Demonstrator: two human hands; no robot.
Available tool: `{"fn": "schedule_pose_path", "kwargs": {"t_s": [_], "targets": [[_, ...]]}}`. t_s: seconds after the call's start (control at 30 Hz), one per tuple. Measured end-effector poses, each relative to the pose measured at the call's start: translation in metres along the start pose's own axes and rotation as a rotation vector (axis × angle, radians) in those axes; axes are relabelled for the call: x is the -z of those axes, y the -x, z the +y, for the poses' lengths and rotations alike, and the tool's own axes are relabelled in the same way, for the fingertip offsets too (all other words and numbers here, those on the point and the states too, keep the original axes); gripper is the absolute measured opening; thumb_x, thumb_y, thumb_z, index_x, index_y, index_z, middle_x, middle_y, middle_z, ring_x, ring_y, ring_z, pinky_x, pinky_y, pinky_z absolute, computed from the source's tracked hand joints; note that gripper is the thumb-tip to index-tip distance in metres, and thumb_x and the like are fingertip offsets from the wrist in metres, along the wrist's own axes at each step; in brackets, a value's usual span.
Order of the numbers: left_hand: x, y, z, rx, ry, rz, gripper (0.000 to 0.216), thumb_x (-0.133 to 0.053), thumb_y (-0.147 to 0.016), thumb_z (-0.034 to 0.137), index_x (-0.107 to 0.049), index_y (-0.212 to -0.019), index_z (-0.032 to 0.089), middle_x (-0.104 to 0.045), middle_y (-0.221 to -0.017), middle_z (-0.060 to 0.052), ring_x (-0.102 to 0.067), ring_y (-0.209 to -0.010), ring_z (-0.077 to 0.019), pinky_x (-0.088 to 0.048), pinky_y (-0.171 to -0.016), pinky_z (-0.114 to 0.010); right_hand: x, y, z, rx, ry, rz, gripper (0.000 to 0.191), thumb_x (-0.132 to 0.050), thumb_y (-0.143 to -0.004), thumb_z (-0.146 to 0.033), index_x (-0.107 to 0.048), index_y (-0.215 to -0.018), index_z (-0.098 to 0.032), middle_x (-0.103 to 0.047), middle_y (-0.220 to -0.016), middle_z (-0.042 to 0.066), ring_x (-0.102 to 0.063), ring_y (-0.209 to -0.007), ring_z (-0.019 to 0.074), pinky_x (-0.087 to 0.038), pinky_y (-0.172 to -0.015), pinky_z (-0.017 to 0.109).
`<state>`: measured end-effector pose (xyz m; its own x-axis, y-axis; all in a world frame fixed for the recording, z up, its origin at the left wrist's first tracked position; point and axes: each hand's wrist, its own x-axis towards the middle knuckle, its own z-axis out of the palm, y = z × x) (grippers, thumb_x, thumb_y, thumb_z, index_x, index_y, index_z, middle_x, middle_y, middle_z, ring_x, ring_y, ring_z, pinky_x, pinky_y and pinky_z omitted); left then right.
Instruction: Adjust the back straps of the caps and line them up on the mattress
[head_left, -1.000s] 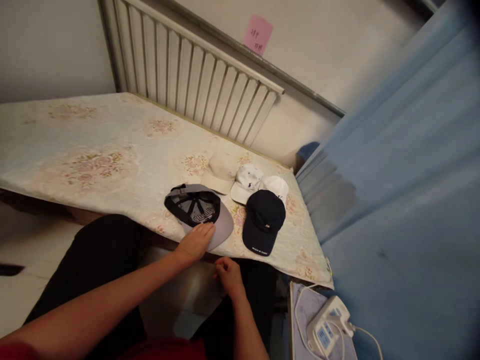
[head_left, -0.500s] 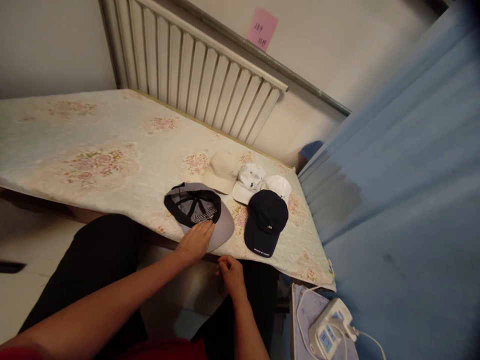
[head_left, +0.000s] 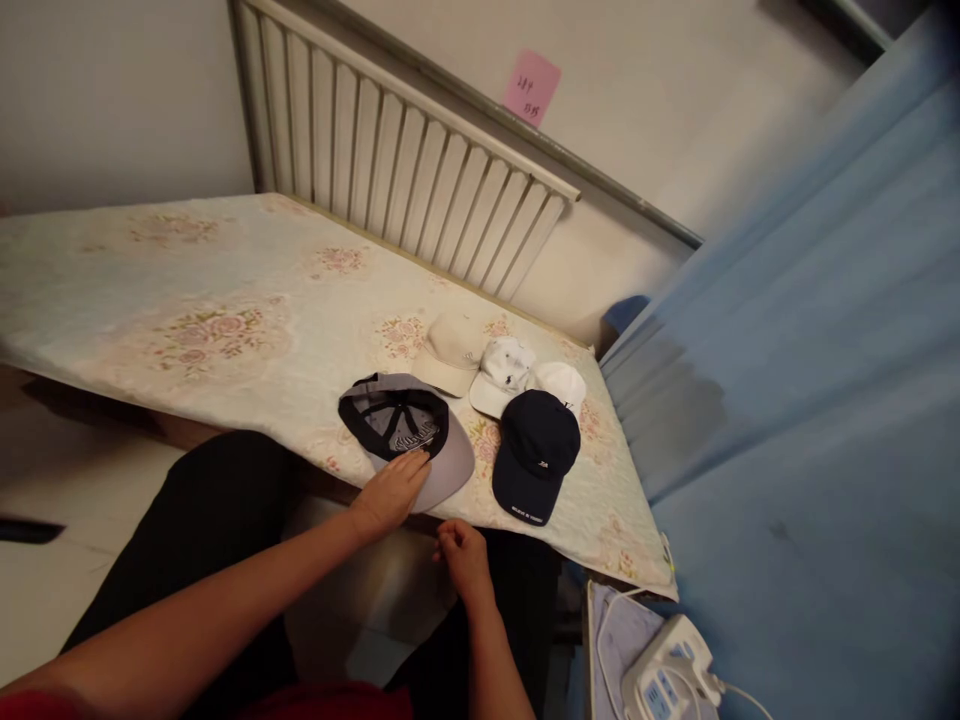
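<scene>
A grey baseball cap lies upside down at the bed's near edge, its black sweatband and inner seams showing. My left hand rests on its brim beside the sweatband, fingers stretched out together; the thumb is hidden. Just below the bed edge, my right hand hovers with loosely curled fingers and nothing visible in them. To the right sits a navy cap, crown up, brim toward me. Behind these stand a beige cap, a white cap with a small dark logo and another white cap, partly covered by the navy one.
The caps lie on a bed with a floral cover. Against the wall is a radiator, with a pink note above it. A blue curtain hangs at right. A white power strip with cables stands at lower right.
The view has shifted slightly, so everything sits a little lower and to the right. Both hands and the caps keep their places relative to one another.
</scene>
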<state>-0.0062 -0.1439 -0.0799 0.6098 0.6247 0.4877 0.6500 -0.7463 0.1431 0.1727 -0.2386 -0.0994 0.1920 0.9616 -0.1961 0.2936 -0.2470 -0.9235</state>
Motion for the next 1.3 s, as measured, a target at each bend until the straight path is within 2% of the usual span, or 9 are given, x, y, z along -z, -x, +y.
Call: {"fn": "schedule_pose_path", "kwargs": {"t_s": [0.17, 0.37, 0.63, 0.83, 1.0, 1.13, 1.2, 1.3], "targets": [[0.009, 0.012, -0.009, -0.003, -0.022, 0.06, 0.031, -0.046, -0.091, 0.012, -0.063, -0.117, 0.009, -0.063, -0.12, -0.017, -0.055, -0.116, -0.0261, -0.045, -0.104, -0.044, -0.001, -0.001, 0.001, -0.007, -0.01, -0.012, 0.016, -0.051, -0.073, -0.024, -0.064, -0.079, -0.017, -0.058, -0.059, -0.002, -0.058, -0.052, 0.0154, -0.041, -0.051, 0.024], [0.011, 0.017, -0.019, 0.034, -0.039, 0.027, 0.032, -0.047, -0.092, 0.016, -0.063, -0.119, 0.008, -0.063, -0.123, -0.017, -0.056, -0.116, -0.0265, -0.046, -0.103, -0.043, 0.0, 0.001, 0.0, -0.004, -0.017, -0.013, 0.016, -0.051, -0.073, -0.024, -0.064, -0.078, -0.017, -0.058, -0.06, -0.002, -0.058, -0.053, 0.0153, -0.042, -0.051, 0.024], [0.013, 0.017, -0.019, 0.04, -0.064, -0.04, 0.035, -0.045, -0.093, 0.015, -0.062, -0.123, 0.007, -0.063, -0.126, -0.017, -0.056, -0.117, -0.0277, -0.045, -0.103, -0.043, 0.002, 0.003, -0.002, 0.008, -0.006, -0.012, 0.014, -0.052, -0.074, -0.024, -0.064, -0.077, -0.018, -0.06, -0.06, -0.002, -0.059, -0.053, 0.0156, -0.043, -0.053, 0.025], [0.026, 0.012, -0.02, 0.068, 0.024, -0.117, 0.034, -0.05, -0.093, 0.021, -0.061, -0.122, 0.008, -0.062, -0.126, -0.017, -0.055, -0.119, -0.0274, -0.044, -0.105, -0.043, 0.002, 0.003, -0.002, 0.008, 0.005, -0.019, 0.016, -0.051, -0.074, -0.026, -0.064, -0.078, -0.018, -0.06, -0.058, -0.002, -0.058, -0.054, 0.0156, -0.042, -0.054, 0.024], [0.041, 0.011, -0.028, 0.042, 0.116, -0.201, 0.049, -0.064, -0.086, 0.039, -0.059, -0.127, 0.012, -0.058, -0.131, -0.017, -0.052, -0.122, -0.0289, -0.042, -0.105, -0.043, 0.002, 0.002, -0.002, 0.014, 0.012, -0.022, 0.017, -0.051, -0.074, -0.027, -0.065, -0.077, -0.017, -0.06, -0.058, -0.002, -0.058, -0.054, 0.0155, -0.042, -0.055, 0.025], [0.042, 0.014, -0.038, -0.027, 0.149, -0.237, 0.069, -0.072, -0.076, 0.051, -0.055, -0.132, 0.013, -0.054, -0.137, -0.019, -0.048, -0.128, -0.0318, -0.039, -0.107, -0.045, 0.002, 0.003, -0.003, 0.01, 0.002, -0.021, 0.017, -0.051, -0.074, -0.028, -0.064, -0.077, -0.017, -0.06, -0.058, -0.002, -0.058, -0.053, 0.0158, -0.042, -0.054, 0.025], [0.039, 0.016, -0.041, -0.041, 0.149, -0.238, 0.07, -0.075, -0.075, 0.045, -0.053, -0.134, 0.015, -0.052, -0.139, -0.018, -0.048, -0.129, -0.0319, -0.038, -0.107, -0.046, 0.002, 0.003, -0.003, 0.006, -0.003, -0.02, 0.017, -0.052, -0.074, -0.028, -0.064, -0.077, -0.017, -0.059, -0.058, -0.002, -0.058, -0.053, 0.0158, -0.043, -0.053, 0.025], [0.034, 0.017, -0.042, -0.036, 0.141, -0.214, 0.059, -0.07, -0.078, 0.023, -0.052, -0.134, 0.015, -0.053, -0.139, -0.017, -0.048, -0.128, -0.0294, -0.039, -0.107, -0.045, 0.002, 0.004, -0.004, 0.0, -0.009, -0.019, 0.015, -0.053, -0.074, -0.027, -0.064, -0.077, -0.018, -0.06, -0.059, -0.002, -0.059, -0.052, 0.0157, -0.043, -0.053, 0.025]]}}
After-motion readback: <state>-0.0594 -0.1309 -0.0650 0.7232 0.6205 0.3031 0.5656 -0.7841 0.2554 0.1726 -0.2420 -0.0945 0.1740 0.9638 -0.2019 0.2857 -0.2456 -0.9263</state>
